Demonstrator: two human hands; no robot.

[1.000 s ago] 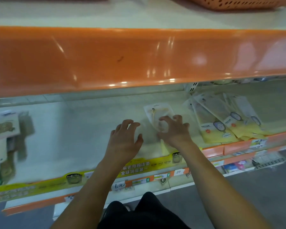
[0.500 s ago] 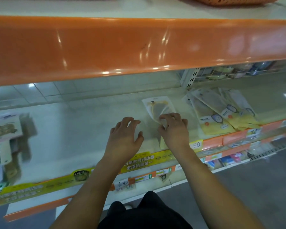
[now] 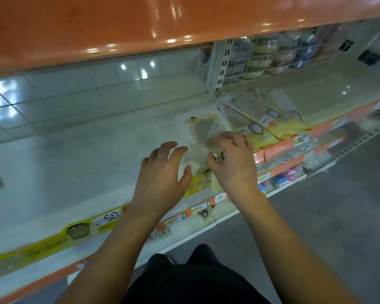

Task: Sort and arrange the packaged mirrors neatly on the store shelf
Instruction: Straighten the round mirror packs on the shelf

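a packaged mirror (image 3: 203,132) lies flat on the shelf (image 3: 79,163), near its front edge. the right hand (image 3: 233,159) sits on the mirror's near end; the left hand (image 3: 162,172) is just left of it, over the shelf. right of the mirror lies a fanned pile of packs (image 3: 263,119), overlapping one another. behind the pile stands a wire basket (image 3: 272,55). price tags (image 3: 110,217) run along the shelf's front edge.

Glossy orange shelf edge (image 3: 119,25) overhead, wire basket (image 3: 272,55) of jars at the back right, a handwritten "5.0" price tag (image 3: 110,216) on the yellow strip (image 3: 42,240).
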